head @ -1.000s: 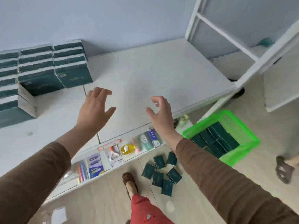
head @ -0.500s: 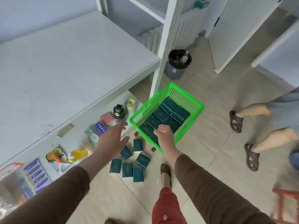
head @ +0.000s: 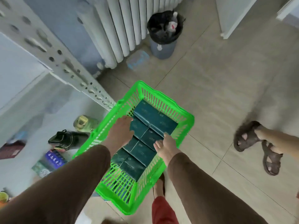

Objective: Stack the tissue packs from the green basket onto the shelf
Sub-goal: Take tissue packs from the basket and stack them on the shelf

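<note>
Pale tiled floor (head: pixel 218 88) lies under me. A white radiator (head: pixel 123 25) lines the blue-grey wall, a dark bin (head: pixel 163 46) beside it, a perforated shelf upright (head: pixel 53 54) at my left.

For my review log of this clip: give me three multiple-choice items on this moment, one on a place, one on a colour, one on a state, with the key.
1. Where does the bin stand?
A. On the floor beside the radiator
B. Inside the basket
C. On the shelf

2. What colour is the basket?
A. Red
B. Bright green
C. White

3. What are the hands doing?
A. Both resting on the floor
B. Both reaching into the basket onto the tissue packs
C. Both holding the bin

Key: 1 A, it sits on the tiles next to the white ribs. 2 B, its rim and slatted walls are green. 3 B, the left hand and right hand lie over the dark packs inside it.
</note>
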{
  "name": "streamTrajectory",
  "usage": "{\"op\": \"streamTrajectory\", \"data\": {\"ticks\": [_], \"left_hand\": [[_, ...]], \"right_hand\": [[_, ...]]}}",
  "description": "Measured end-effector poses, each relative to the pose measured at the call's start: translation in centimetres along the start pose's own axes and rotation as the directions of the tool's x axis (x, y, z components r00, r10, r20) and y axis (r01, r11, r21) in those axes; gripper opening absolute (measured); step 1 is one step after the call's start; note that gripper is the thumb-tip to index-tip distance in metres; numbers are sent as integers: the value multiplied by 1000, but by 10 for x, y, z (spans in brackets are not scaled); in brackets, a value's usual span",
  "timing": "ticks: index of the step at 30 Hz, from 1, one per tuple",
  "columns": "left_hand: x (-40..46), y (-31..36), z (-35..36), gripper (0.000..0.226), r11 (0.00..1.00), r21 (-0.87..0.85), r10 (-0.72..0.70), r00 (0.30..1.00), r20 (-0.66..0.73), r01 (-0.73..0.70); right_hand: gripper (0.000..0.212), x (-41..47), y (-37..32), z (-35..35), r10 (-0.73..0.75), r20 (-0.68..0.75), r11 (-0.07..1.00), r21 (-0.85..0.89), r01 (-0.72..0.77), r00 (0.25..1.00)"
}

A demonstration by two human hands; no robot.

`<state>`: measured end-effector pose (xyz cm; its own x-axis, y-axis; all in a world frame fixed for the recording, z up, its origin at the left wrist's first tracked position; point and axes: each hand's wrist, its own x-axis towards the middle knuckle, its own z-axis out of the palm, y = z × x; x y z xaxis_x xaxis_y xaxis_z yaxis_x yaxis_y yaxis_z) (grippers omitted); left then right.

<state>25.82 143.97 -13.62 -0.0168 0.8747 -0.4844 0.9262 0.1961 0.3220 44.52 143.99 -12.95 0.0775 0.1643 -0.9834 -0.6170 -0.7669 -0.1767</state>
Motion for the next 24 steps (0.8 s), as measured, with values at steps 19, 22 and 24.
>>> {"op": "streamTrajectory", "data": {"ticks": [19, 22, 24], "left_hand": [[125, -8, 57, 58, 737, 630, 271, 961, 58, -245], [84, -14, 52, 61, 867, 478, 165, 986, -6, -142], [48, -20, 41, 62, 926, 376, 47, 998, -47, -25]], "right_hand": [[55, 120, -8, 41, 66, -6, 874, 482, -55, 998], [50, 97, 1, 36, -3, 21, 891, 454, -7, 1000], [53, 66, 8, 33, -56, 66, 901, 433, 22, 996]]}}
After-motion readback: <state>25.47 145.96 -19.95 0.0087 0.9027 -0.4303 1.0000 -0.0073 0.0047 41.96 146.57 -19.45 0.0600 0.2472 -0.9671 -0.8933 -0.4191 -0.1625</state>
